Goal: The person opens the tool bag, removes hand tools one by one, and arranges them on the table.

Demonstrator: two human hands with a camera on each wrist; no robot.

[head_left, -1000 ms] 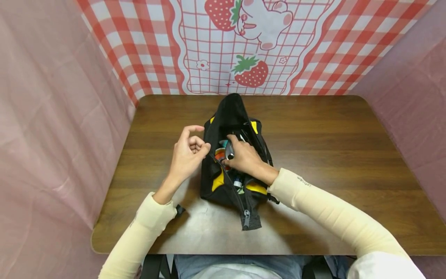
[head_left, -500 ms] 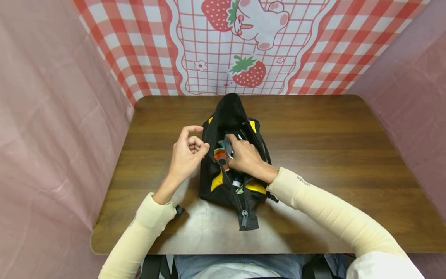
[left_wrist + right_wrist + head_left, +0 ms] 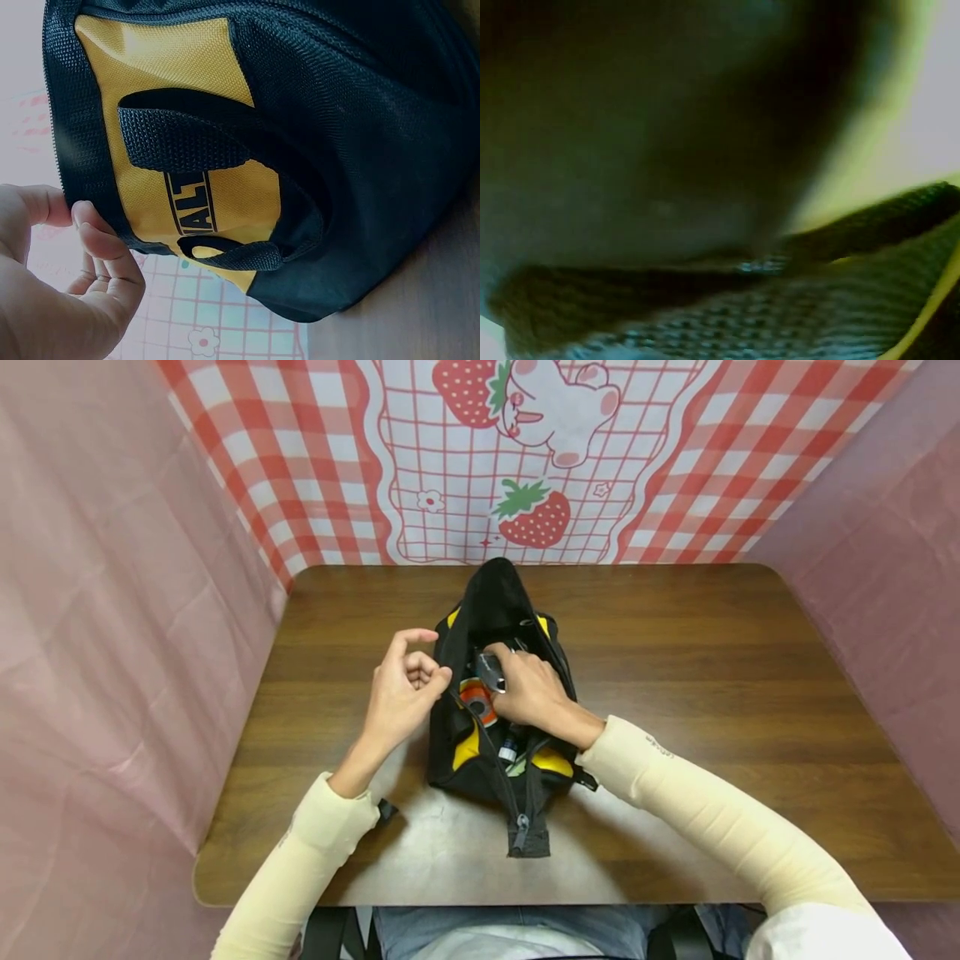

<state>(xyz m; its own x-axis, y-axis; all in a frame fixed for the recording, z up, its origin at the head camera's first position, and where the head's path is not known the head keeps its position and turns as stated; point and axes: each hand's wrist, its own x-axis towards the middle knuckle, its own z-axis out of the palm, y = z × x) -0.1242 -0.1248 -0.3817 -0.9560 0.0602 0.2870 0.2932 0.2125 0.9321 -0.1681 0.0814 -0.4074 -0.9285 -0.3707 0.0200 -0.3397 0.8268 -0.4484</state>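
Note:
A black and yellow tool bag (image 3: 467, 750) stands unzipped at the table's middle, its mouth spread wide. My left hand (image 3: 405, 693) pinches the bag's left rim between thumb and forefinger, the other fingers curled. Inside the bag, my right hand (image 3: 528, 689) grips a dark grey object with a shiny rounded end (image 3: 490, 672), partly covered by the fingers. Left of that hand lies an orange round item with a dark centre (image 3: 478, 703). A small white-capped bottle (image 3: 507, 750) lies near the front. The right wrist view is mostly dark blur over woven bag fabric (image 3: 765, 322).
The bag's zipper end (image 3: 522, 835) hangs toward the front of the wooden table (image 3: 712, 710). A webbing handle (image 3: 187, 142) loops from the yellow side panel. A checked strawberry cloth (image 3: 322, 460) stands behind; pink curtains (image 3: 97, 652) flank the table.
The dark grey object has turned and shifted slightly in my right hand, exposing more of the orange item. The zipper end has swung a little left. My left hand keeps its place.

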